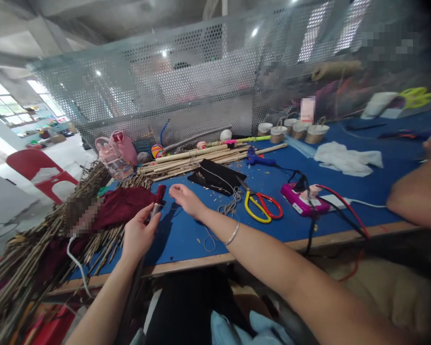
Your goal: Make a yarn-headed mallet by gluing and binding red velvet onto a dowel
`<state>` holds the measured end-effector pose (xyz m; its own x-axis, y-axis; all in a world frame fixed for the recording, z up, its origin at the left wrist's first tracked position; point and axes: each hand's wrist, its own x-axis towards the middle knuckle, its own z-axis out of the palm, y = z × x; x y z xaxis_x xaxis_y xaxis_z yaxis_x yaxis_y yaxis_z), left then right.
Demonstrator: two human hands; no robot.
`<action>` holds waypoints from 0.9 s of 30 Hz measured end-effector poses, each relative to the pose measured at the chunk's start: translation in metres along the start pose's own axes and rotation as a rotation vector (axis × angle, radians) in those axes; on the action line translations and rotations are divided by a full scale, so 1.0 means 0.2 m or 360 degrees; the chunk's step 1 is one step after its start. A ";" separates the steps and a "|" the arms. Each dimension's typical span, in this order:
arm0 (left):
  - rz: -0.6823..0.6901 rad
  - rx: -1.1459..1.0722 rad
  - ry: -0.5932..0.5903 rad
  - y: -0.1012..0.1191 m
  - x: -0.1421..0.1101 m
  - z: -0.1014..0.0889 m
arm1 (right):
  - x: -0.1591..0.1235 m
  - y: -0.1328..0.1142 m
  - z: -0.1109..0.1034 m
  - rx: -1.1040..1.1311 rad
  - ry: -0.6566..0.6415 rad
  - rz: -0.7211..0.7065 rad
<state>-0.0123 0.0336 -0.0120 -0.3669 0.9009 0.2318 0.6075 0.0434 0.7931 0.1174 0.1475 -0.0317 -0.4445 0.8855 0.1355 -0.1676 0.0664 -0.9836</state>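
Observation:
My left hand (140,235) is closed around a dark stick (155,211) held upright over the near edge of the table. Dark red cloth (160,193) wraps the stick's top end. Just to the right, my right hand (187,199) has its fingertips pinched together, apart from the stick. A thin grey string (232,206) runs from below the wrapped cloth towards my right hand and lies in a loose tangle farther right; its end in my fingers is too small to see clearly. A larger dark red cloth (124,206) lies behind my left hand.
Yellow-and-red-handled scissors (262,206), black cloth (215,176), a blue glue gun (260,158) and a purple power strip (303,199) lie on the blue table (187,242). Bundled twigs (32,244) stick out at left. A person's arm (416,196) rests at right.

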 end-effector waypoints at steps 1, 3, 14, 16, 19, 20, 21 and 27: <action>0.0017 -0.0028 0.0003 0.01 -0.01 0.01 | -0.01 0.00 0.01 0.0097 -0.0056 0.0054; 0.0050 -0.0094 -0.0001 0.03 -0.03 0.03 | -0.04 0.00 0.03 0.0227 -0.0194 0.0121; 0.0061 -0.0267 -0.0056 0.05 -0.05 0.05 | -0.09 -0.10 -0.02 -0.0340 -0.0345 0.0126; 0.0016 -0.0330 -0.0070 0.04 -0.04 0.02 | -0.10 -0.12 -0.01 -0.0341 -0.0310 -0.0033; -0.0044 -0.0445 -0.0125 0.02 -0.02 -0.01 | -0.11 -0.15 0.00 -0.0354 -0.0344 -0.0183; -0.0053 -0.0483 -0.0144 0.02 -0.02 -0.02 | -0.12 -0.15 0.01 -0.0367 -0.0372 -0.0180; -0.0061 -0.0523 -0.0156 0.01 -0.02 -0.02 | -0.12 -0.16 0.01 -0.0384 -0.0400 -0.0165; -0.0157 -0.0766 -0.0296 -0.04 -0.01 -0.04 | -0.13 -0.16 0.01 -0.0467 -0.0500 -0.0114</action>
<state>-0.0227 0.0286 -0.0131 -0.2484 0.9658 0.0737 0.1676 -0.0320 0.9853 0.1328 0.1211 -0.0035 -0.6947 0.6939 0.1894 0.0292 0.2903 -0.9565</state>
